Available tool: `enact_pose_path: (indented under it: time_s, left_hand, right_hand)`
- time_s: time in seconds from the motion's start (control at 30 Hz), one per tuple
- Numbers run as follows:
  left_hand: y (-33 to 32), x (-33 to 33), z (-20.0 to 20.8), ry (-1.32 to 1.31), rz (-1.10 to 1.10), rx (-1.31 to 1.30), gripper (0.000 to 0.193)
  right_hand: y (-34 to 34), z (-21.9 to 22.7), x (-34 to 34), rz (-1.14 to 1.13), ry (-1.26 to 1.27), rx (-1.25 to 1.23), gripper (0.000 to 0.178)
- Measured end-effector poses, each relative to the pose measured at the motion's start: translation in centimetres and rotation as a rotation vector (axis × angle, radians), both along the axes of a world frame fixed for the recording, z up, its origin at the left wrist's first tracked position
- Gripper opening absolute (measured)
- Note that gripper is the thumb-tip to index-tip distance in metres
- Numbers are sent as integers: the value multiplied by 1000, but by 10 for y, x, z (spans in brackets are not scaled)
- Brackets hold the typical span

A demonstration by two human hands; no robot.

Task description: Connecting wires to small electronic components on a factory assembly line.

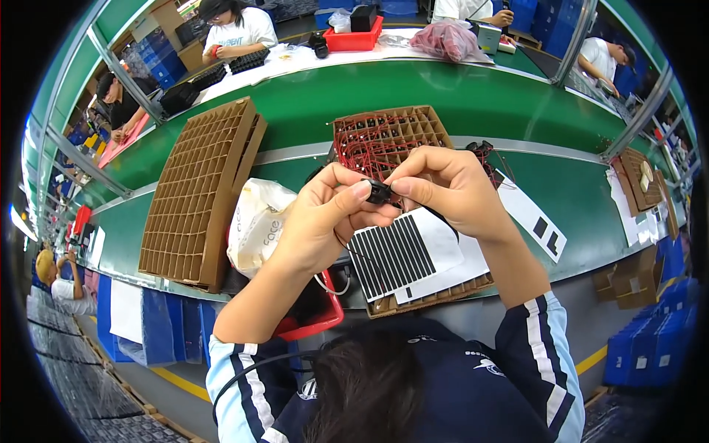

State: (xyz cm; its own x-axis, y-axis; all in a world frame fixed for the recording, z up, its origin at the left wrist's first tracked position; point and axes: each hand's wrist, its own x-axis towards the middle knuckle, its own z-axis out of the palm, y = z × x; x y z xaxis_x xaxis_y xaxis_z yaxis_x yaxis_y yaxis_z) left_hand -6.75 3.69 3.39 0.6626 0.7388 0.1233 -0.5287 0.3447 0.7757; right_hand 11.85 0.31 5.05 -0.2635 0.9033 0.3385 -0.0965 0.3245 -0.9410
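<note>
Presently in hand: seems to be fitting or pressing work on a small black part [379, 193], likely fine fingertip assembly.
Left hand [329, 207]: thumb and fingers pinched on the part's left side.
Right hand [450, 193]: thumb and forefinger closed at its right end.
Part's place: between both hands, raised over the counter [576, 193]; strip sheet [391, 255] just nearer the body, divided box [436, 131] beyond.
Part's long axis: roughly left hand to right, right end dipping bodyward; front end unclear.
Next move: probably steady left grip, careful right-hand press.
</note>
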Motion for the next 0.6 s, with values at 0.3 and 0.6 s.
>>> enact_pose_path:
  time_s: [0.3,0.6]
  left_hand:
    - [3,6,-10,80,90,77,15]
    - [14,-3,-17,467,266,457,54]
  right_hand:
    - [4,-6,-4,-119,-38,15,13]
    - [9,-10,-7,-438,-605,410,7]
